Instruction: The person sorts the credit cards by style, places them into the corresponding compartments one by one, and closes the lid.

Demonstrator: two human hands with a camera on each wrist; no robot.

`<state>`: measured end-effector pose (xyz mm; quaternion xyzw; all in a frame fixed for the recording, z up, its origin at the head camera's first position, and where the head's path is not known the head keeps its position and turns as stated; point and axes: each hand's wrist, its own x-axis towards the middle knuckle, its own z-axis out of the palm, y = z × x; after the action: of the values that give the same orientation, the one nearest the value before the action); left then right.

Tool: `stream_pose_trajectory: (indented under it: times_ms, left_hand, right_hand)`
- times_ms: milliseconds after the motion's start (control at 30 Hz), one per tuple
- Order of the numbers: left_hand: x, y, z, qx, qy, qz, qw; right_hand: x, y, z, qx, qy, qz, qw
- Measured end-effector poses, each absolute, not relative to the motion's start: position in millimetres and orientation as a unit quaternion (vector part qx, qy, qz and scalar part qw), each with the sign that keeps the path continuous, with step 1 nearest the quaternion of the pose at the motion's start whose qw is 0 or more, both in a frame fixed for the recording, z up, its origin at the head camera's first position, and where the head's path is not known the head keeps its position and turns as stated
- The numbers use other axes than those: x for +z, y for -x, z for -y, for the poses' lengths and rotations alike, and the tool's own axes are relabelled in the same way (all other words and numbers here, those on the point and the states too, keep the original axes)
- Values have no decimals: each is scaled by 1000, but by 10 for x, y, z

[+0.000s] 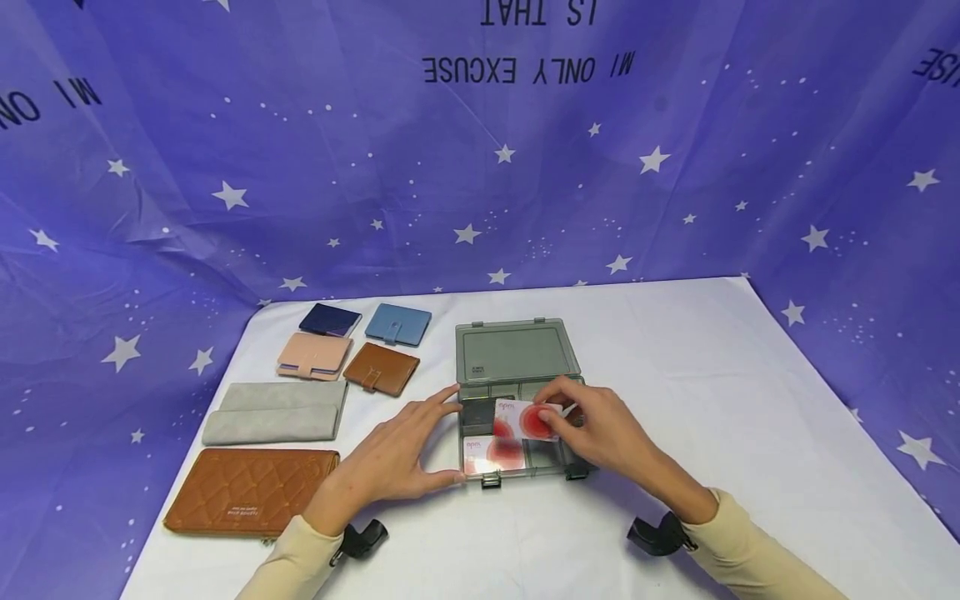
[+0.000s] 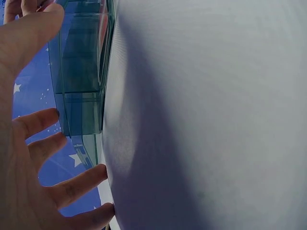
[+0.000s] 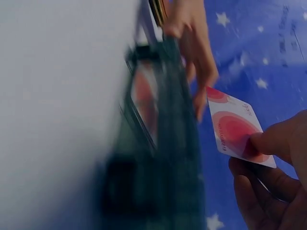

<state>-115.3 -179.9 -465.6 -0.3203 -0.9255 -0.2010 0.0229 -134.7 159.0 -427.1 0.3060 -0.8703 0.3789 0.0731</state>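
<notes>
A translucent grey-green plastic compartment box (image 1: pixel 516 353) lies on the table in the head view, its lid swung back. My right hand (image 1: pixel 603 421) pinches a white and red card (image 1: pixel 516 417) between thumb and fingers, over the box. In the right wrist view the same card (image 3: pixel 235 128) is tilted, its red circle partly behind the thumb. Another white and red card (image 1: pixel 487 455) lies in the front left compartment. Spread fingers of my left hand (image 1: pixel 393 454) are at the left side of the box; the left wrist view shows fingertips by its wall (image 2: pixel 79 76).
Left of the box lie a navy card holder (image 1: pixel 328 319), a blue one (image 1: pixel 399 323), a pink one (image 1: pixel 313 352) and a brown one (image 1: pixel 382 369). Nearer are a grey folded wallet (image 1: pixel 273 421) and a quilted brown wallet (image 1: pixel 247 487). A purple star-patterned curtain (image 1: pixel 420 192) stands behind the white table.
</notes>
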Motion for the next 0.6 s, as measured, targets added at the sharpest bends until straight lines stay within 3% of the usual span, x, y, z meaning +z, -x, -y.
stream_pose_trajectory:
  times_ms: [233,600]
  left_hand:
    - [-4653,1162,1781,-204,312,928,12]
    - [-4599,1179,1806,-212,306,928,-8]
  right_hand:
    - [-4436,1237,-1327,336,-319,885,35]
    - [-4571,1185,-1226,181,-371,905,99]
